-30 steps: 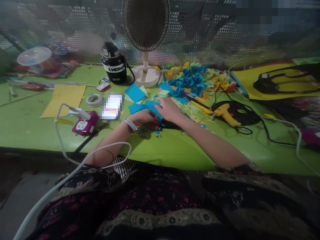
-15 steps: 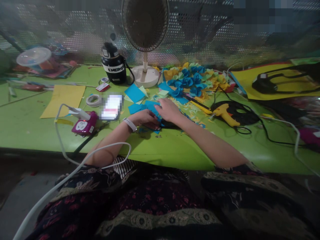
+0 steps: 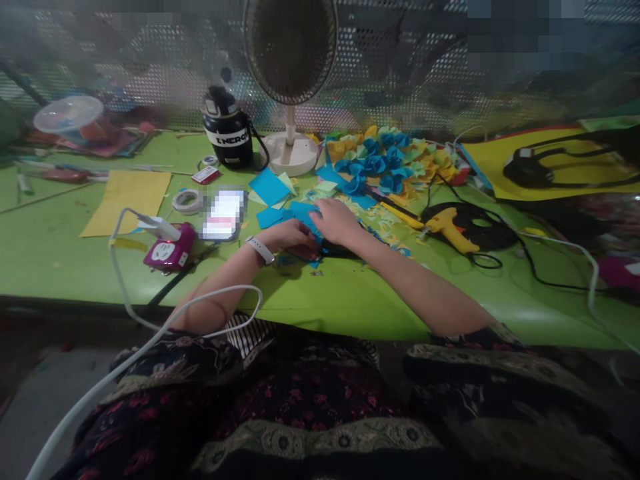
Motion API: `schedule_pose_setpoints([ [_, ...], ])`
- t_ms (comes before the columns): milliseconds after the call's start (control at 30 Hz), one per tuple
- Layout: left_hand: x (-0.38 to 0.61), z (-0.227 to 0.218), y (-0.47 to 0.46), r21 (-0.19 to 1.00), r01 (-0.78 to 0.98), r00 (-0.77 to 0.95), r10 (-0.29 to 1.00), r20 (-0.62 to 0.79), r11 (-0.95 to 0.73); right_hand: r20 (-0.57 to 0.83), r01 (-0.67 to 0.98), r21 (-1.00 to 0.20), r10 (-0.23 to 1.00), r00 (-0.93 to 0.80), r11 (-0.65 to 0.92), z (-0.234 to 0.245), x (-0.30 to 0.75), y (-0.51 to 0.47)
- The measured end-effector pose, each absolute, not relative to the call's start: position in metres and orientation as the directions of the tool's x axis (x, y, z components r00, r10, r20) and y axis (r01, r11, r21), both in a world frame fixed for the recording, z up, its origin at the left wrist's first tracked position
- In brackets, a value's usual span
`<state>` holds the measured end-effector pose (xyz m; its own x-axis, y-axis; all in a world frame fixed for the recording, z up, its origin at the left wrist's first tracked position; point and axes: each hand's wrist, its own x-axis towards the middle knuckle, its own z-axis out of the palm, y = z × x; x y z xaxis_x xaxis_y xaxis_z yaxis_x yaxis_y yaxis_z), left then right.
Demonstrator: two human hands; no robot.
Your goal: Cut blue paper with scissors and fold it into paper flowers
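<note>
Well left of the yellow hot-glue gun [image 3: 447,230], on blue paper [image 3: 301,215]: right hand [image 3: 337,222] lying flat, fingers spread open on the sheet; left hand [image 3: 289,240] curled against its edge, fingers nearly closed, any actual grip impossible to tell.

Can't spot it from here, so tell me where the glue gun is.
In the head view, the yellow glue gun lies on the green table to the right of the right hand, its nozzle pointing left and its body against a coil of black cord.
</note>
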<state>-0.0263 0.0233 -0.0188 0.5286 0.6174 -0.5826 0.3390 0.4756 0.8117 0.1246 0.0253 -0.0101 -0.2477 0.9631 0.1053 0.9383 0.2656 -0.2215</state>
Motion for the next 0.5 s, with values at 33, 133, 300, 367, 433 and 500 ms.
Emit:
schedule_pose_setpoints([
  [33, -0.0264, -0.0189, 0.0234, 0.811, 0.342, 0.53, 0.615, -0.584, 0.475, 0.103, 0.94, -0.217, 0.964, -0.247, 0.264, -0.0097, 0.1243, 0.025],
  [133, -0.0268, -0.0192, 0.024, 0.809, 0.348, 0.533, 0.611, -0.586, 0.473, 0.096, 0.945, -0.2, 0.965, -0.245, 0.26, -0.0091, 0.1237, 0.0244],
  [300, -0.0254, -0.02, 0.0234, 0.812, 0.339, 0.541, 0.607, -0.582, 0.476, 0.089, 0.946, -0.167, 0.96, -0.265, 0.277, -0.0101, 0.1235, 0.0251],
  [367, -0.0252, -0.0204, 0.0231, 0.812, 0.347, 0.536, 0.611, -0.583, 0.47, 0.082, 0.947, -0.161, 0.959, -0.27, 0.28, -0.0105, 0.1235, 0.0256],
  [433, -0.0273, -0.02, 0.0242, 0.815, 0.377, 0.521, 0.627, -0.579, 0.439, 0.078, 0.947, -0.158, 0.959, -0.271, 0.28, -0.0104, 0.1235, 0.0259],
  [500, -0.0321, -0.0176, 0.0275, 0.835, 0.412, 0.496, 0.679, -0.541, 0.365, 0.075, 0.947, -0.157, 0.959, -0.273, 0.282, -0.0101, 0.1234, 0.0258],
])
